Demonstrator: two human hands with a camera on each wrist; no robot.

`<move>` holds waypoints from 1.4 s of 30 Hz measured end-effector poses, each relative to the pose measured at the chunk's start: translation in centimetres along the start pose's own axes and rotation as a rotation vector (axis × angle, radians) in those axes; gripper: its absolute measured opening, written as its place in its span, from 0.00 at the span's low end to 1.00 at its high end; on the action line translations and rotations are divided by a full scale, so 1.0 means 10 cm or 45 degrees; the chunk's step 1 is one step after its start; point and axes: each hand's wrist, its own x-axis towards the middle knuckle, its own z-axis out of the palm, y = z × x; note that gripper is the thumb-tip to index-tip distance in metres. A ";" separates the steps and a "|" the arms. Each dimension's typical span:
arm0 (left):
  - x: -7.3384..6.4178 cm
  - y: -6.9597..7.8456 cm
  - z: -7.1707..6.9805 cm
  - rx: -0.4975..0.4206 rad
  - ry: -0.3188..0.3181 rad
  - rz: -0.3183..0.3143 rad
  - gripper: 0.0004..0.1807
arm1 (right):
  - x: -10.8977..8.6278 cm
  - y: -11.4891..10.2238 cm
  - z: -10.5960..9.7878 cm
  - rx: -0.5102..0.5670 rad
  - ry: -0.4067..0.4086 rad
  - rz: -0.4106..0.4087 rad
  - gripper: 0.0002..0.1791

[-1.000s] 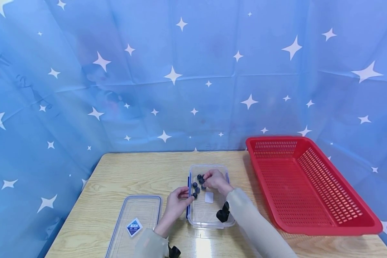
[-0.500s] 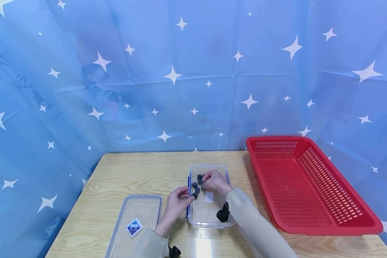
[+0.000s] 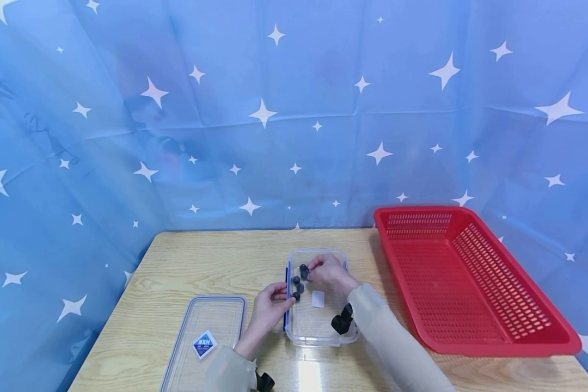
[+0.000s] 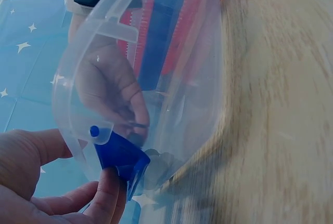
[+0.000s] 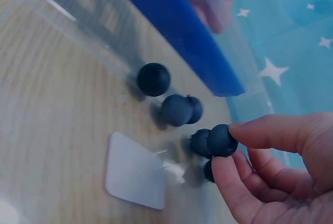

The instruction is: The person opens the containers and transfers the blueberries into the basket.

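A clear plastic box [image 3: 318, 329] with blue side clips stands mid-table, several dark blueberries [image 3: 300, 288] lying along its left side. My left hand [image 3: 268, 309] grips the box's left wall; in the left wrist view its thumb and fingers are about the rim and a blue clip [image 4: 120, 154]. Inside the far half of the box is my right hand [image 3: 328, 271]. The right wrist view shows its thumb and a finger pinching one blueberry [image 5: 222, 141] above the others. Part of the berry group is hidden behind that hand.
A flat clear lid [image 3: 220, 316] with a blue seal and a BXH sticker lies to the left of the box. On the right stands a large red basket [image 3: 470, 348]. A white square [image 3: 318, 299] shows at the box's bottom. A starry blue curtain hangs behind.
My right hand has shifted slightly up and right, with its forearm. The blueberry under its fingertips no longer shows at its former spot. My left hand stays in place on the box.
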 end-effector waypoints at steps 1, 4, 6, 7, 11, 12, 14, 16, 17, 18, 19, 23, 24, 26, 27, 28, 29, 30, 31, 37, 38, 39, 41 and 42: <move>-0.01 0.04 0.00 0.001 0.000 0.002 0.19 | 0.00 -0.02 -0.01 0.010 -0.003 -0.006 0.12; -0.07 0.21 -0.02 -0.005 -0.004 0.005 0.18 | -0.02 -0.07 -0.07 0.016 -0.014 -0.037 0.11; -0.10 0.32 -0.03 -0.006 -0.006 0.001 0.18 | -0.03 -0.11 -0.10 0.022 -0.017 -0.059 0.10; -0.12 0.36 -0.04 0.000 -0.004 0.002 0.18 | -0.04 -0.13 -0.12 0.039 -0.018 -0.069 0.10; -0.12 0.34 -0.03 -0.009 0.004 -0.005 0.18 | -0.08 -0.18 -0.20 0.085 -0.038 -0.153 0.11; -0.11 0.33 -0.03 -0.011 0.004 -0.007 0.18 | -0.09 -0.20 -0.22 0.099 -0.047 -0.177 0.11; -0.08 0.25 -0.02 -0.023 0.003 -0.013 0.19 | -0.11 -0.22 -0.26 0.114 -0.057 -0.217 0.11; -0.04 0.12 -0.01 -0.022 0.005 -0.019 0.19 | -0.12 -0.25 -0.31 0.118 -0.052 -0.237 0.11; -0.02 0.07 0.00 -0.018 0.006 -0.019 0.19 | -0.13 -0.26 -0.33 0.123 -0.054 -0.250 0.11; -0.02 0.07 0.00 -0.015 0.006 -0.019 0.19 | -0.13 -0.27 -0.35 0.134 -0.058 -0.262 0.11; 0.00 0.01 0.00 -0.017 0.009 -0.023 0.19 | -0.14 -0.28 -0.38 0.130 -0.057 -0.273 0.11; 0.01 -0.05 0.00 -0.026 0.015 -0.016 0.20 | -0.17 -0.32 -0.48 0.123 -0.061 -0.319 0.11; 0.01 -0.05 0.00 -0.032 0.015 -0.013 0.20 | -0.18 -0.34 -0.51 0.123 -0.056 -0.319 0.11; 0.01 -0.05 0.00 -0.035 0.015 -0.009 0.20 | -0.20 -0.36 -0.56 0.112 -0.049 -0.323 0.12; 0.00 -0.04 0.00 -0.037 0.013 -0.009 0.20 | -0.21 -0.38 -0.59 0.110 -0.049 -0.324 0.12; 0.00 -0.04 0.00 -0.031 0.012 -0.007 0.20 | -0.23 -0.38 -0.63 0.109 -0.045 -0.320 0.12; 0.00 -0.03 0.00 -0.029 0.011 -0.008 0.20 | -0.24 -0.39 -0.66 0.113 -0.041 -0.323 0.12; 0.00 -0.03 0.00 -0.026 0.009 -0.008 0.20 | -0.25 -0.40 -0.69 0.122 -0.038 -0.327 0.12; 0.00 -0.03 0.00 -0.024 0.009 -0.011 0.20 | -0.26 -0.41 -0.72 0.123 -0.041 -0.336 0.13; 0.01 -0.05 0.00 -0.020 0.005 -0.016 0.20 | -0.32 -0.43 -0.91 0.143 -0.023 -0.357 0.12; 0.01 -0.05 0.00 -0.019 0.005 -0.015 0.20 | -0.32 -0.43 -0.94 0.138 -0.008 -0.348 0.12; 0.01 -0.06 0.00 -0.018 0.004 -0.015 0.20 | -0.33 -0.43 -0.97 0.129 0.008 -0.346 0.13; 0.01 -0.06 0.01 -0.018 0.005 -0.018 0.20 | -0.35 -0.43 -1.03 0.112 0.033 -0.338 0.13; 0.01 -0.06 0.01 -0.019 0.005 -0.016 0.20 | -0.36 -0.42 -1.06 0.109 0.042 -0.336 0.13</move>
